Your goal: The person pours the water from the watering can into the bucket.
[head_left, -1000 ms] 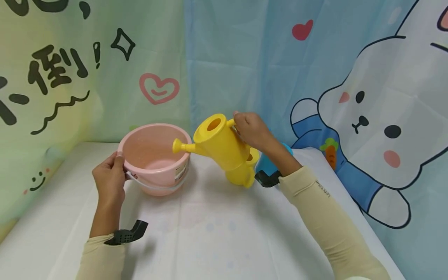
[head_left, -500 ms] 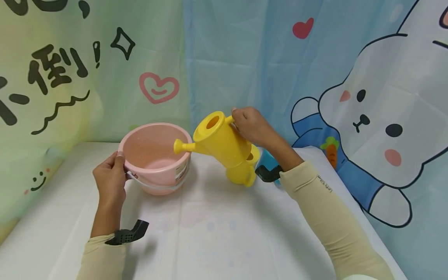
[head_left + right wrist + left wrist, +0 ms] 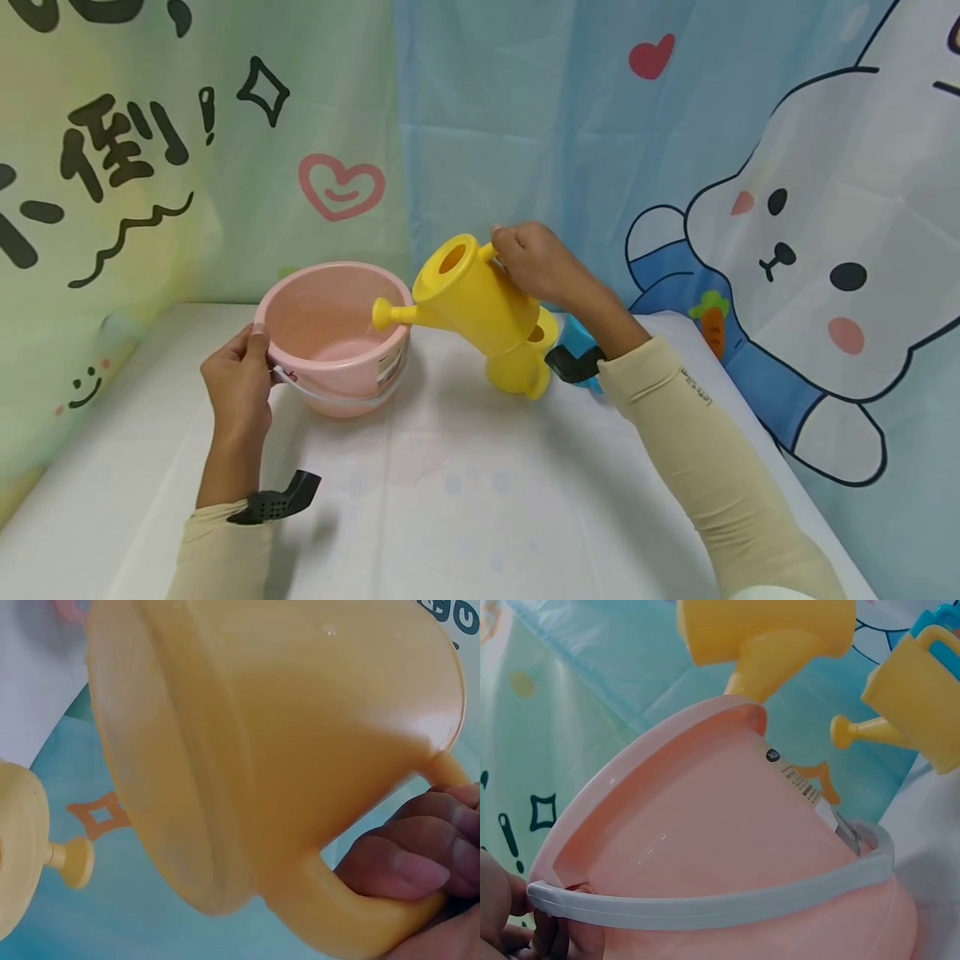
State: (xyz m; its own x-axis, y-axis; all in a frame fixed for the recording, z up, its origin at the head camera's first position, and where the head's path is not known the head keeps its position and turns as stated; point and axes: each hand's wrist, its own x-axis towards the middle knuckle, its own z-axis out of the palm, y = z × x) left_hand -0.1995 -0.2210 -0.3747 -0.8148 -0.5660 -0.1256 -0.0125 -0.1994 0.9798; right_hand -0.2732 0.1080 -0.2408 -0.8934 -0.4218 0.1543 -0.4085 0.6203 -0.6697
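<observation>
A left hand pinches the left rim of a round pink plastic bucket on a white table. To its right, a right hand grips a yellow plastic watering can by its handle, tilted left, spout over the bucket. Another yellow can is partly hidden behind.

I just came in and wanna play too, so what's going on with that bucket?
A person's right grip holds a yellow watering can by its handle, tilted so its spout reaches over the pink bucket. The left grip holds the bucket at its rim. I can't tell whether water is coming out. A second yellow watering can and something blue, both partly hidden, are on the white table.
</observation>
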